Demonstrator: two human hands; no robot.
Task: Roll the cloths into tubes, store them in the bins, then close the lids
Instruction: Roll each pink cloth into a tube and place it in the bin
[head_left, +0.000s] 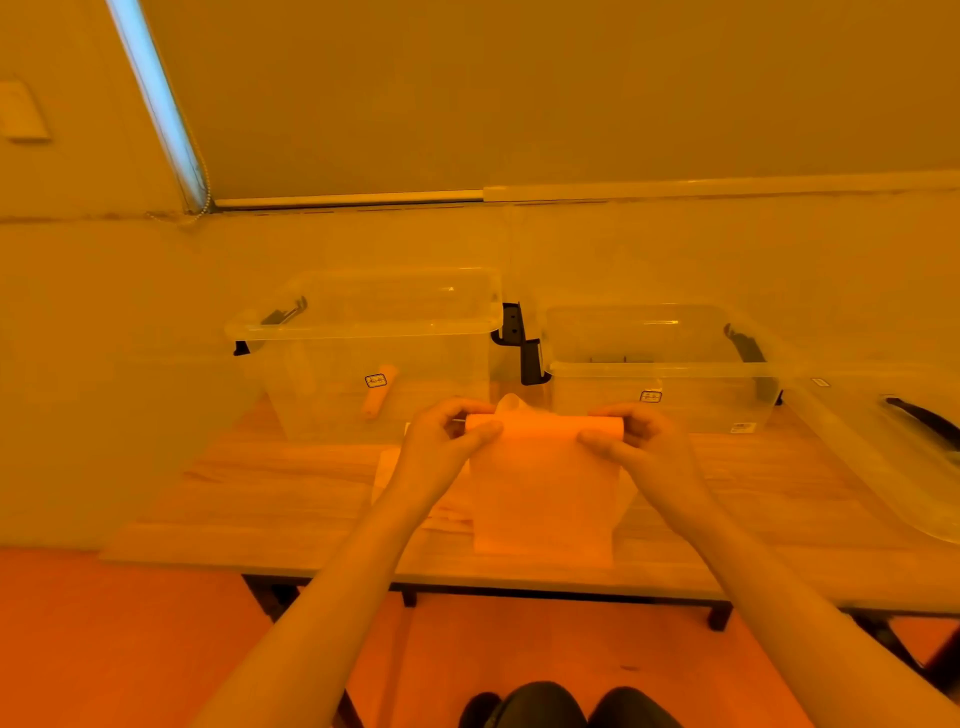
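The left hand (449, 434) and right hand (631, 434) each pinch an end of the cloth (540, 488), whose far edge is wound into a short tube between them; most of it hangs unrolled toward the wrists. Beyond the left hand, the left bin (363, 332) holds one rolled cloth (379, 389). Beyond the right, the right bin (660, 364) looks empty. Both stand open, with a lid (883, 457) lying further right, so rolling, storing and closing largely remain.

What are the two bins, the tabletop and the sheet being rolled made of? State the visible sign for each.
Left bin and right bin: likely clear, glossy plastic; you see through the walls, and the rims glint.
Tabletop: looks like wood or wood-look laminate; grain streaks show, finish fairly matte.
Cloth: seems a thin, soft, matte fabric; it curls into a tight roll between the left hand and right hand.
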